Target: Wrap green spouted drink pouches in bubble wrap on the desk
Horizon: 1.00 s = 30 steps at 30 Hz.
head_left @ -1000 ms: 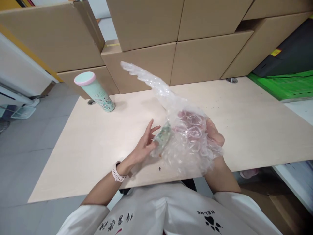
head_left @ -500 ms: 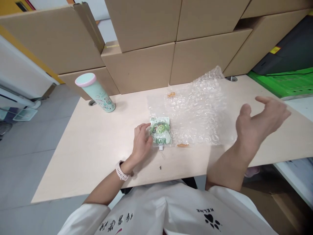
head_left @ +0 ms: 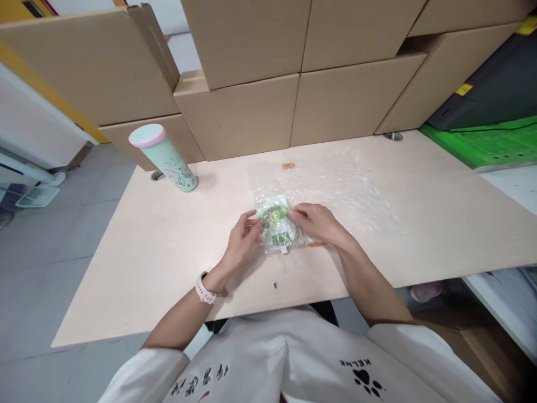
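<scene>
A small green and white packet point(head_left: 277, 228) lies on the near left corner of a clear bubble wrap sheet point(head_left: 344, 187), which is spread flat on the pale wooden table point(head_left: 159, 263). My left hand point(head_left: 242, 242), with a white watch on its wrist, has its fingers curled on the packet's left edge. From the other side, my right hand point(head_left: 318, 224) holds the packet's right edge with bent fingers. Two small orange tape bits sit on the sheet, one far point(head_left: 287, 165) and one near my right hand.
A mint tumbler with a pink lid point(head_left: 163, 158) stands at the far left of the table. Stacked cardboard boxes point(head_left: 260, 73) line the table's back edge. A green crate point(head_left: 486, 143) and a dark case sit at the far right. Grey floor lies to the left.
The bubble wrap went from held up in my right hand to lying flat on the table. My right hand swung out to the right, then came back onto the packet.
</scene>
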Available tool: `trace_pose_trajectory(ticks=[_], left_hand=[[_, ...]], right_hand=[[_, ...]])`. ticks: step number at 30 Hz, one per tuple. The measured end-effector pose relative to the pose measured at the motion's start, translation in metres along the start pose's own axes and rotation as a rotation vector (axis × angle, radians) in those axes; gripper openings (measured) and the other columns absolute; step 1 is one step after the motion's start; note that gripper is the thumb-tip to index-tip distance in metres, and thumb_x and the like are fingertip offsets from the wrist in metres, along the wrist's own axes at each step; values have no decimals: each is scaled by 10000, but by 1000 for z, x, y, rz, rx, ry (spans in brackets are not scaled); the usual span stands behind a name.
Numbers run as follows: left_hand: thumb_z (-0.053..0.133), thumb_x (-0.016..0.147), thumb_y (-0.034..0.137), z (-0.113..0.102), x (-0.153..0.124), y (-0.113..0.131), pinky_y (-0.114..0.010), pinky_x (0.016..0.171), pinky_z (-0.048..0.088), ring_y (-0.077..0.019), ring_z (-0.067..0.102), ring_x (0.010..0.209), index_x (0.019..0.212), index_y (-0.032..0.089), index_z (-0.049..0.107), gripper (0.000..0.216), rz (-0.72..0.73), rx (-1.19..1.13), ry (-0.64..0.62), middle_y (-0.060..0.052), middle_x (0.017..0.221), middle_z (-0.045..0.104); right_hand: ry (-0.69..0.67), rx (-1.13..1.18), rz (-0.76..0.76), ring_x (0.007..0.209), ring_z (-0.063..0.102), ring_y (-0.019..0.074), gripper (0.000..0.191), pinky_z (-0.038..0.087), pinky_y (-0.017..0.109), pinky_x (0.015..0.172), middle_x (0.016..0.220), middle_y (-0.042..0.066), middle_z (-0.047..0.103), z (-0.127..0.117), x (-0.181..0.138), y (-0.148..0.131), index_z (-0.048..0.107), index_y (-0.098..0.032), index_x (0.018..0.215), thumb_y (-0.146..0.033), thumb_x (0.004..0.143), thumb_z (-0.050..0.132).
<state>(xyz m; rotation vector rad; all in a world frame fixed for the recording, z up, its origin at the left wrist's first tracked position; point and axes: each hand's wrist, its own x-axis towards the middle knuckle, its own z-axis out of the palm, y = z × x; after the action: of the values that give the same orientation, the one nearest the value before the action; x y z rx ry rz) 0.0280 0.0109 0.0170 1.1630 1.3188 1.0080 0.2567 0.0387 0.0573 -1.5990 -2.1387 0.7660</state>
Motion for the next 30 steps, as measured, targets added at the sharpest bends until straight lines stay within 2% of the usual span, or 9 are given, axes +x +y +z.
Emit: trace_pose_trajectory(ticks=[2, 5, 9, 13, 16, 18, 21, 24, 30], left_hand=[[627, 875, 436, -5, 5, 9, -310, 687, 567, -189, 696, 811, 1308, 191, 511, 511, -121, -143, -9, -101, 1007, 722], [562, 889, 495, -18, 15, 22, -308, 625, 549, -192, 695, 694, 1251, 162, 530, 493, -241, -234, 35, -102, 900, 729], [617, 838, 360, -37, 29, 27, -227, 580, 484, -132, 623, 666, 1075, 165, 601, 307, -152, -220, 347, -34, 850, 682], [612, 817, 260, -49, 34, 20, -259, 660, 499, -154, 632, 748, 1208, 147, 569, 410, -157, -124, 371, -49, 913, 681], [600, 813, 223, -54, 33, 15, -348, 816, 528, -212, 643, 937, 1306, 140, 541, 503, -44, 209, 452, -115, 1118, 663], [590, 826, 208, -55, 30, 14, -408, 959, 494, -258, 599, 1108, 1318, 155, 560, 496, 136, 537, 507, -132, 1243, 627], [535, 878, 209, -55, 27, 14, -423, 983, 485, -272, 618, 1080, 1265, 176, 627, 399, 208, 848, 364, -106, 1154, 674], [506, 907, 217, -52, 26, 13, -408, 917, 514, -265, 665, 953, 1261, 159, 644, 384, 137, 972, 226, -117, 1084, 689], [476, 923, 208, -53, 29, 11, -408, 927, 511, -269, 676, 947, 1325, 106, 602, 434, 134, 956, 263, -159, 1139, 688]], right_hand=[[-15, 248, -97, 890, 674, 214, 349, 496, 338, 779, 1019, 58, 747, -2, -1, -2, 722, -213, 1010, -442, 992, 459], [-137, 444, -291, 1179, 633, 241, 382, 489, 436, 1007, 1313, 56, 679, 1, -4, -12, 648, -286, 1296, -458, 981, 516], [-267, 314, -435, 1435, 431, 267, 580, 372, 507, 1171, 1549, 61, 492, 24, -11, -32, 476, -326, 1490, -536, 957, 563], [-297, 81, -394, 1570, 126, 333, 901, 242, 581, 1233, 1716, 82, 137, 52, -17, -38, 240, -308, 1610, -653, 873, 625], [-325, 15, -325, 1577, 91, 340, 886, 211, 580, 1243, 1728, 70, 48, 63, -17, -33, 141, -313, 1632, -639, 919, 556], [-328, 37, -295, 1564, 153, 339, 821, 241, 569, 1231, 1721, 79, 109, 64, -15, -29, 147, -299, 1631, -598, 958, 510], [-269, 122, -318, 1475, 328, 332, 694, 346, 549, 1167, 1633, 112, 349, 61, -13, -26, 268, -268, 1597, -512, 989, 497], [-233, 228, -323, 1341, 457, 329, 590, 422, 552, 1084, 1474, 123, 535, 61, -11, -24, 406, -260, 1524, -449, 980, 535], [-145, 788, -32, 1083, 661, 231, 590, 551, 457, 949, 1315, 119, 645, 80, -1, -33, 432, -253, 1462, -340, 919, 646]])
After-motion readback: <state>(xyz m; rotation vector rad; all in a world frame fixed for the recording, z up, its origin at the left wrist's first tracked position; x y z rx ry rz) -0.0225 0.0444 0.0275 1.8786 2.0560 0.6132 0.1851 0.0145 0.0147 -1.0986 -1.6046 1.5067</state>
